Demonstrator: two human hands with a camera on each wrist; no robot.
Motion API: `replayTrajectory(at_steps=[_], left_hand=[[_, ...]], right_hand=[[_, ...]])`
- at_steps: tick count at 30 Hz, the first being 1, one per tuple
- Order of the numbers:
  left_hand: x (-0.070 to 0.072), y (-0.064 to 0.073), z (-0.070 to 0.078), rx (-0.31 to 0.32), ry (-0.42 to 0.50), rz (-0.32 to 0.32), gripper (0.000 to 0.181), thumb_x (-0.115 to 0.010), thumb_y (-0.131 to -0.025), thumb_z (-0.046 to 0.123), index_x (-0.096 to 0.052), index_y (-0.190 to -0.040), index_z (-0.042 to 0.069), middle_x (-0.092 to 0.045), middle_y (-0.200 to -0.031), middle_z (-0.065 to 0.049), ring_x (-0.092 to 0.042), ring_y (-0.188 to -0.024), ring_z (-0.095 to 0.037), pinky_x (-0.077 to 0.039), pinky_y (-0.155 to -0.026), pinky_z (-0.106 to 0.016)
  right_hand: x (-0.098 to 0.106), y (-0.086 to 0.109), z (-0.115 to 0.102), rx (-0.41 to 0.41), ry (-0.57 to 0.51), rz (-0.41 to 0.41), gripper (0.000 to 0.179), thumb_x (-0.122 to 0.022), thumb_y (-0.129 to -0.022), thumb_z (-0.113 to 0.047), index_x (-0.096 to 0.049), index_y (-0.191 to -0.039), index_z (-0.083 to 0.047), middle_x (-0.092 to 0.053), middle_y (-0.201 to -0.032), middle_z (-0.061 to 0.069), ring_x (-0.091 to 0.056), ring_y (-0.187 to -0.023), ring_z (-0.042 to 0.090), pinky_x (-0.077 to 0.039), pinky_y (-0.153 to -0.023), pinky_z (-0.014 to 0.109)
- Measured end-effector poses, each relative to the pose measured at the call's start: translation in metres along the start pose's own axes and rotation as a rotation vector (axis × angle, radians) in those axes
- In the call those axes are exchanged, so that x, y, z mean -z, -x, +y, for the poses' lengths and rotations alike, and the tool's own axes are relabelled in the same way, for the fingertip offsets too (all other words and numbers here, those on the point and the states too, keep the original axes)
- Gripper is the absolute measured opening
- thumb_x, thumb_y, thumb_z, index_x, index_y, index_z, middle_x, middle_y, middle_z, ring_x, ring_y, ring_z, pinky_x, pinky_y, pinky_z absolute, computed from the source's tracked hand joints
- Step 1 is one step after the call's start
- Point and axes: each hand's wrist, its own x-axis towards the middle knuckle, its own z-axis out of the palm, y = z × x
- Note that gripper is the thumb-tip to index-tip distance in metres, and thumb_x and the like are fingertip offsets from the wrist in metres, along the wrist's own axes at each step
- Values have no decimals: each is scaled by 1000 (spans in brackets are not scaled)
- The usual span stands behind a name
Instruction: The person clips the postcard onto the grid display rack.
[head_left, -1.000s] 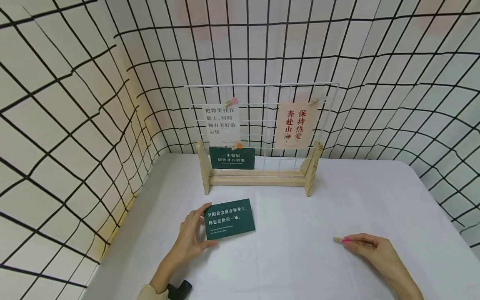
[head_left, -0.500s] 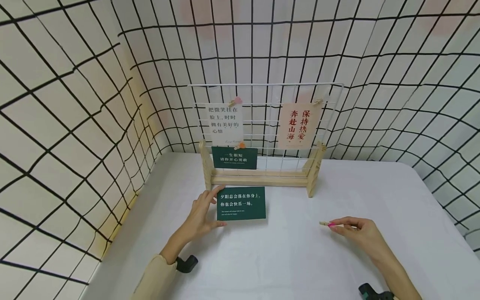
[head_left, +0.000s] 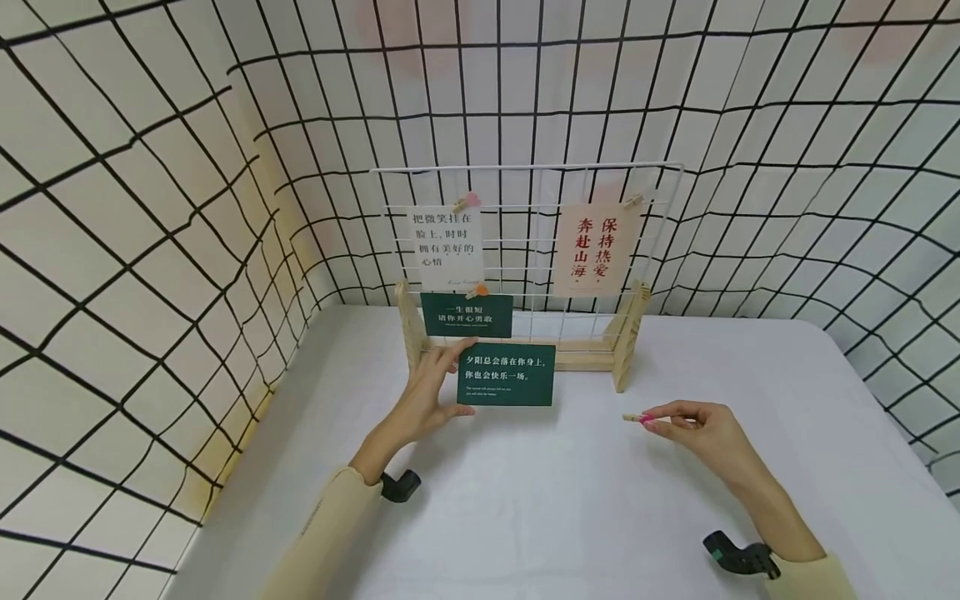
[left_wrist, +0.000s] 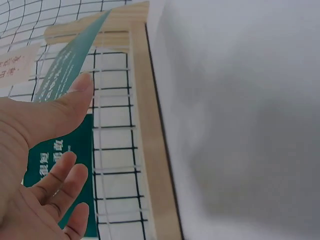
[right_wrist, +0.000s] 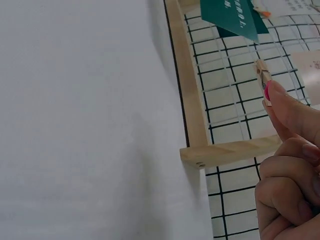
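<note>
My left hand [head_left: 427,394] holds a dark green postcard [head_left: 506,375] with white lettering by its left edge, thumb below and index finger above. The card is raised in front of the lower bar of a wire-grid display rack [head_left: 517,362]. In the left wrist view the thumb [left_wrist: 75,102] overlaps the card [left_wrist: 70,57], and the other fingers are spread. My right hand [head_left: 697,433] pinches a small wooden clothespin [right_wrist: 262,77] with a pink end between thumb and index finger, right of the card and apart from it. The pink end is mostly covered by the fingers.
Clipped on the rack are a white card [head_left: 447,250], a pink card [head_left: 596,250] with red characters, and a second green card [head_left: 467,315]. Wooden feet [head_left: 626,342] hold the grid up. Black grid lines [head_left: 532,83] cover the walls behind the white tabletop [head_left: 540,500].
My left hand has carried the green postcard up and right toward the rack, levelling it from its tilt. My right hand has moved left and forward with the clothespin.
</note>
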Motion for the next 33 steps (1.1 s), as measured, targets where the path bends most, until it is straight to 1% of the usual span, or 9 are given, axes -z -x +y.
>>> replayTrajectory(at_steps=[2,5,9,14,19,22,26,29,33], left_hand=[[-1,-6,2,-10,-8,3,111,-97,-69,13,-34,-160,25,-56,-128,-12,-57,-115,-36,-41,-104,-54],[-4,-16,6,-12,4,6,110,-96,-70,12,-35,-160,27,-57,-127,-12,-56,-115,-34,-38,-103,-52],[-10,-29,12,-34,20,16,110,-96,-71,11,-35,-160,27,-56,-126,-11,-51,-113,-31,-38,-98,-47],[-15,-45,17,-64,-31,39,109,-96,-71,14,-35,-160,29,-57,-125,-10,-49,-113,-26,-37,-92,-41],[-23,-61,19,-120,-130,73,106,-95,-72,22,-36,-159,29,-58,-120,-10,-50,-107,-24,-37,-85,-36],[-30,-69,20,-147,-177,88,103,-94,-73,25,-37,-159,27,-58,-120,-9,-51,-105,-24,-37,-84,-36],[-36,-77,22,-175,-188,110,101,-94,-73,22,-40,-158,24,-59,-121,-10,-51,-105,-26,-38,-85,-39],[-40,-82,24,-191,-196,126,102,-95,-72,21,-39,-158,24,-58,-121,-10,-50,-105,-26,-37,-84,-38],[-45,-89,26,-192,-222,142,105,-95,-72,24,-36,-159,28,-58,-121,-9,-50,-104,-24,-34,-82,-35]], right_hand=[[-1,-2,-2,15,-3,2,33,-79,-93,-27,-77,-113,-1,-55,-64,-10,-42,-69,4,-38,-60,28],[-4,-5,-7,22,-18,7,33,-79,-92,-27,-76,-112,-1,-51,-61,-12,-39,-67,5,-37,-59,30],[-4,-10,-15,22,-29,15,34,-79,-93,-28,-76,-112,0,-69,-67,-7,-40,-69,5,-37,-62,31],[0,-18,-30,45,31,55,34,-78,-93,-32,-78,-111,-4,-78,-85,-10,-47,-77,5,-39,-66,30],[4,-29,-51,73,103,134,33,-80,-92,-35,-79,-109,-6,-64,-70,-12,-39,-72,9,-34,-59,32],[7,-40,-65,137,142,177,28,-82,-90,-30,-80,-105,-6,-47,-60,-11,-33,-63,8,-29,-52,32],[11,-55,-84,226,202,228,22,-83,-89,-24,-81,-101,-5,-29,-57,-8,-29,-56,7,-26,-48,30],[14,-64,-98,274,251,266,20,-82,-90,-20,-80,-100,-3,-28,-57,-6,-28,-54,8,-24,-47,29],[18,-77,-112,347,291,290,15,-81,-90,-14,-80,-97,0,-39,-57,-1,-28,-52,6,-24,-46,26]])
